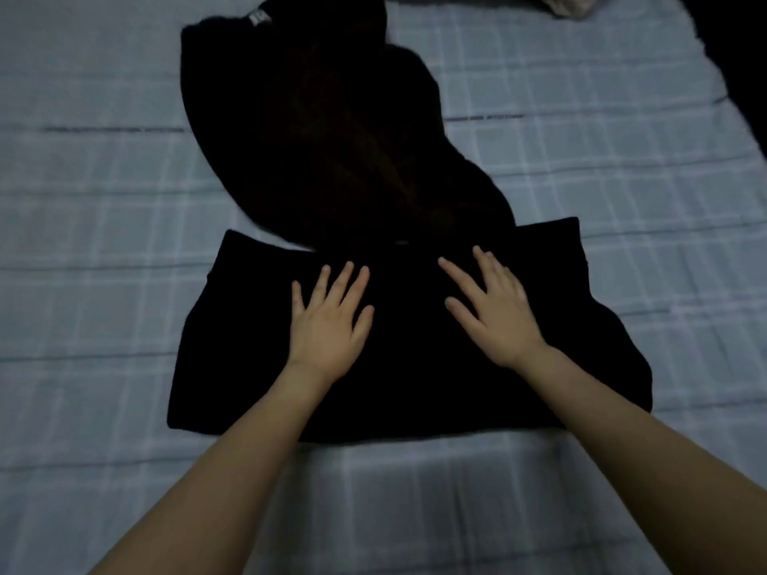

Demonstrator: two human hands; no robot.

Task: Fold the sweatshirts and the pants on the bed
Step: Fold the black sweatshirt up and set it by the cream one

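Note:
A black garment [232,346] lies flat on the bed as a wide folded block in front of me. My left hand [330,321] lies flat on its left half with the fingers spread. My right hand [494,313] lies flat on its right half, fingers straight and pointing up-left. Behind it, a second dark garment [323,130] lies in a loose heap that reaches toward the far edge, with a small white label [258,17] showing at its top. Which piece is a sweatshirt and which is pants I cannot tell in the dim light.
The bed is covered by a pale blue checked sheet [103,242]. A light-coloured cloth or pillow corner [568,4] shows at the top right. The bed's right edge [730,101] drops into darkness.

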